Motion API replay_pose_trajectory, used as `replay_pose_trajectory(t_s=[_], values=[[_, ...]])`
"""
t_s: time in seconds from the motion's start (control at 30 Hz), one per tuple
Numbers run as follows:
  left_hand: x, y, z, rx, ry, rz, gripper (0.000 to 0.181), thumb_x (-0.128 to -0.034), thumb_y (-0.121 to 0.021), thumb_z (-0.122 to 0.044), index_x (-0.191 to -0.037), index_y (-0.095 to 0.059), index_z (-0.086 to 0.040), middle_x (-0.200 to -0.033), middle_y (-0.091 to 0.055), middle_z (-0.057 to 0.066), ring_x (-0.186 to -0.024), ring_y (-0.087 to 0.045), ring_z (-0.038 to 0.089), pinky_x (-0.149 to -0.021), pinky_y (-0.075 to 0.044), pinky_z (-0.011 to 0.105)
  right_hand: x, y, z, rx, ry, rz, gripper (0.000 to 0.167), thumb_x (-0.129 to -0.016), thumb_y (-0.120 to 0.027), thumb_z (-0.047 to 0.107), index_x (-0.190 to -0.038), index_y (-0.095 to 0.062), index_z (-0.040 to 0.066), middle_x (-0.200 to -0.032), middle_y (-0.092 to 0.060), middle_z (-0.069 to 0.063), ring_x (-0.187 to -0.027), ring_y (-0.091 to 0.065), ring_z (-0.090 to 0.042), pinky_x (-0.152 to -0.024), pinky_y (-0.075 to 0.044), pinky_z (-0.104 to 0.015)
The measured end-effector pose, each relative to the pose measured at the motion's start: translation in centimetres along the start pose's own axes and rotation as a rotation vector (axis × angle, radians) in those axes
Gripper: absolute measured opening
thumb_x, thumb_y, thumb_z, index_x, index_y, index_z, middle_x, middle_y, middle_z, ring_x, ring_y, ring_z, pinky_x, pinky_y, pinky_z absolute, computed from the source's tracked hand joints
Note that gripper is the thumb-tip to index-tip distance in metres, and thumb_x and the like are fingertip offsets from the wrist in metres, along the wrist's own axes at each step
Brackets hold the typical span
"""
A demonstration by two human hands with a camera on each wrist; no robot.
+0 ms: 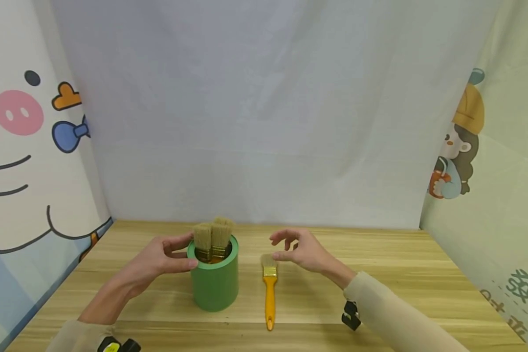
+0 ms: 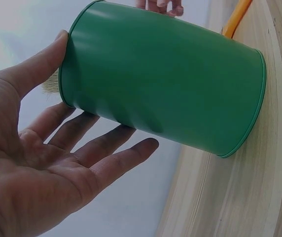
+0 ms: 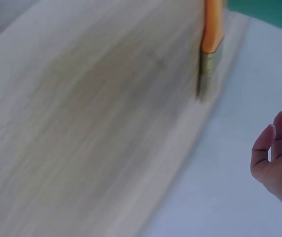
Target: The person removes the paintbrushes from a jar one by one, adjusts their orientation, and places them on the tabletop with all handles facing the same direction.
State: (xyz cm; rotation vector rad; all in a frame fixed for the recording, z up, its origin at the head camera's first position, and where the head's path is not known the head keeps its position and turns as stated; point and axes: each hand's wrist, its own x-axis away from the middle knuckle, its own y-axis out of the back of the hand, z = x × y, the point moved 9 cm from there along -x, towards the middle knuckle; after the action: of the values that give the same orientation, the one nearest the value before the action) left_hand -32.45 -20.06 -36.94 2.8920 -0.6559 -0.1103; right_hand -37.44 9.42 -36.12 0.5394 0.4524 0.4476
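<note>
A green cylindrical can stands upright on the table, with pale-bristled paintbrushes in it, bristles up. My left hand holds the can near its rim from the left. Thumb and fingers of the left hand lie on either side of the green wall in the left wrist view. To the right of the can lies one paintbrush, its orange handle towards me. Over its bristle end hovers my right hand, thumb and fingers apart, nothing between them. The handles inside the can are mostly hidden.
A wooden table carries everything. Behind it hangs a plain pale curtain. Printed cloth with cartoon figures borders the right side, and another printed cloth the left.
</note>
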Motion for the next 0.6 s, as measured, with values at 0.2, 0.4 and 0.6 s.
replay_pose_trajectory(t_s=[0.2,0.4,0.6], values=[[0.0,-0.1,-0.1,0.005,-0.006,0.009,0.085,-0.0983,-0.077,-0.015,-0.164,-0.027,0.003,-0.168,-0.025,0.025,-0.145,-0.038,0.053,-0.107,-0.052,0.047,0.4,-0.6,2.6,-0.062,0.039,-0.032,0.03,-0.088,-0.086,0.004,-0.115,-0.076,0.004,-0.103,-0.076,-0.004,-0.08,-0.06,-0.017,-0.066,-0.05,-0.024],[-0.1,0.0,-0.1,0.006,-0.008,0.008,0.085,-0.0983,-0.077,-0.015,-0.164,-0.027,0.004,-0.168,-0.026,0.025,-0.145,-0.04,0.052,-0.107,-0.052,0.046,0.3,-1.4,5.1,-0.097,0.094,-0.058,0.03,-0.087,-0.087,0.007,-0.115,-0.076,0.004,-0.099,-0.076,-0.002,-0.082,-0.062,-0.016,-0.07,-0.052,-0.026],[0.0,-0.1,-0.1,0.006,-0.012,0.01,0.085,-0.0983,-0.077,-0.015,-0.164,-0.027,0.003,-0.168,-0.026,0.025,-0.144,-0.04,0.052,-0.107,-0.052,0.047,-0.1,-2.6,7.1,-0.093,0.137,-0.079,0.032,-0.089,-0.086,0.01,-0.118,-0.074,0.006,-0.1,-0.077,-0.004,-0.083,-0.063,-0.016,-0.073,-0.053,-0.028]])
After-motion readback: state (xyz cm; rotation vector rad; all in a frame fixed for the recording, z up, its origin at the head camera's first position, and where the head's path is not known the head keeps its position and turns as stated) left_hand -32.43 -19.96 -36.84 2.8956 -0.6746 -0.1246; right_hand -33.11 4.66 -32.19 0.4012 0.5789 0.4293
